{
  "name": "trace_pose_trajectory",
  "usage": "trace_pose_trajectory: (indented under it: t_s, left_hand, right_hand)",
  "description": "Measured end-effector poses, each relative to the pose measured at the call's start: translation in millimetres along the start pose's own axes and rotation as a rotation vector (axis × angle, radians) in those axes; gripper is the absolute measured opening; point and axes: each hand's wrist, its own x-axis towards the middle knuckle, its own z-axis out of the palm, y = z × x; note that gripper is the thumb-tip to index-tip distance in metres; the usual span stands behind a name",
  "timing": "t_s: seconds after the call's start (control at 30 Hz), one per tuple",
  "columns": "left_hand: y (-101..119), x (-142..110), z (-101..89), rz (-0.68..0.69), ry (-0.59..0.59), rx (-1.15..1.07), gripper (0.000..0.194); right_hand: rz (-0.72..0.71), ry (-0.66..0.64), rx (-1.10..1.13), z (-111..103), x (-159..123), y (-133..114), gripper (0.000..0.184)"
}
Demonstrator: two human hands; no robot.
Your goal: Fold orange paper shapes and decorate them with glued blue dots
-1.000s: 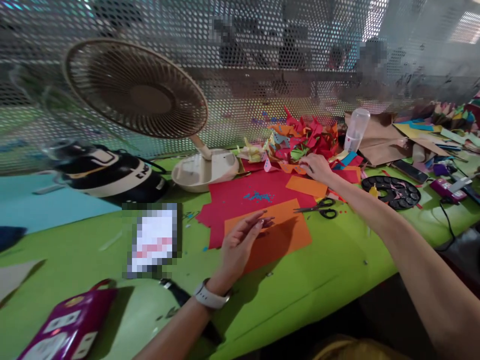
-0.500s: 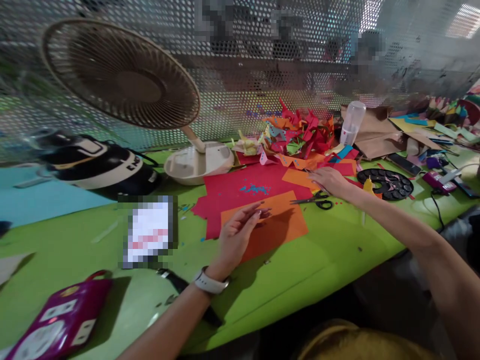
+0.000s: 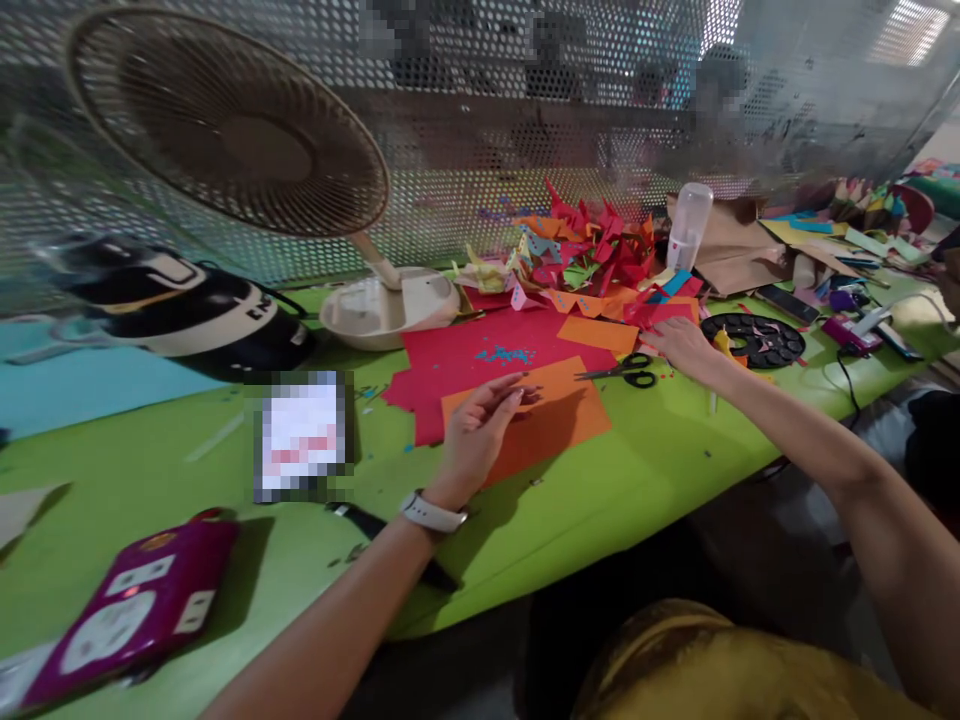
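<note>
Your left hand (image 3: 480, 430), fingers curled, hovers over orange paper (image 3: 576, 412); your right hand (image 3: 684, 347) reaches beside scissors (image 3: 621, 369); I cannot tell whether either grips anything. A careless pull-back could drag the scissors along.

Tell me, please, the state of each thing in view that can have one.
Orange sheet: lying flat, partly over the red sheet.
Scissors: lying down; open or shut, too small to tell.
Red sheet: flat, with blue bits scattered on it.
Fan: whether it spins, I cannot tell.
Clear bottle: standing on end.
Purple power strip: red light lit.
Phone: screen dark.
</note>
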Motion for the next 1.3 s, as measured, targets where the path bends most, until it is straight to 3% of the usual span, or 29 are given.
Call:
trace_pose_trajectory:
  t_s: [0.27, 0.43, 0.67, 0.8, 0.87, 0.93, 1.0, 1.1, 1.3]
  left_hand:
    - [-2.7, 3.1, -2.6, 0.022, -0.02, 0.003, 0.044]
    - [-1.3, 2.8, -2.2, 0.033, -0.016, 0.008, 0.043]
    - [5.6, 2.2, -3.3, -0.014, 0.119, -0.11, 0.032]
    - [4.6, 6.1, -7.0, -0.007, 0.193, -0.165, 0.027]
    - [4.0, 7.5, -8.5, -0.006, 0.208, -0.17, 0.025]
    - [4.0, 8.3, -9.2, -0.008, 0.21, -0.163, 0.026]
    - [4.9, 8.4, -9.0, -0.008, 0.207, -0.162, 0.027]
    - [7.4, 8.6, -8.0, 0.006, 0.21, -0.179, 0.028]
    - [7.7, 12.6, -9.3, -0.002, 0.205, -0.213, 0.027]
  right_hand:
    - [0.085, -0.009, -0.017, -9.1, 2.5, 10.9, 0.035]
    - [0.133, -0.032, -0.007, -12.1, 18.2, 19.2, 0.037]
    - [0.183, -0.084, 0.041, -6.4, 33.2, 22.0, 0.034]
    - [0.195, 0.02, 0.075, -17.2, 20.7, 2.2, 0.033]
    - [0.025, 0.054, 0.232, -20.8, 8.9, -21.6, 0.038]
    - [-0.293, -0.032, 0.423, -18.9, -3.5, -49.3, 0.06]
    - [-0.463, -0.112, 0.451, -11.4, -13.1, -73.1, 0.083]
    - [-0.476, -0.138, 0.382, 3.2, -18.5, -91.5, 0.069]
    - [-0.436, -0.013, 0.303, 18.5, -19.9, -97.1, 0.038]
